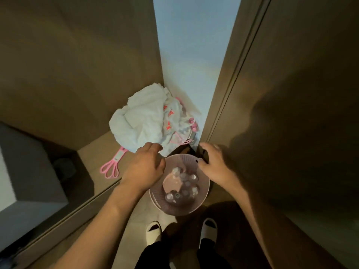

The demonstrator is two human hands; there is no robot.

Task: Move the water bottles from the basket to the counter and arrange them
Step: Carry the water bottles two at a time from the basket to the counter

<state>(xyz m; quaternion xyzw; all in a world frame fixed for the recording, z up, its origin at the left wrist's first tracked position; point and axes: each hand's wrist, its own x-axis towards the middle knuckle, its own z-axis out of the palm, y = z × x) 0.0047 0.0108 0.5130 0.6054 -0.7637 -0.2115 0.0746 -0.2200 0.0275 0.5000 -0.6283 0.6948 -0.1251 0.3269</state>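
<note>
Both hands are down at the basket (179, 207) on the floor, the left hand (144, 167) curled over its left rim, the right hand (211, 164) gripping the far right rim. Between them the bottles (184, 183) stand caps up inside. Lift level, I'd say, so nothing tips. Beyond the fingers lies a white bag (139, 123).

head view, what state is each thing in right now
basket: upright on the floor, open top, gripped at its rim
water bottles: all inside the basket, caps up
left hand: fingers curled over the left rim
right hand: fingers curled on the right rim
white cloth bundle: crumpled in a heap behind the basket
pink hanger: lying flat
</note>
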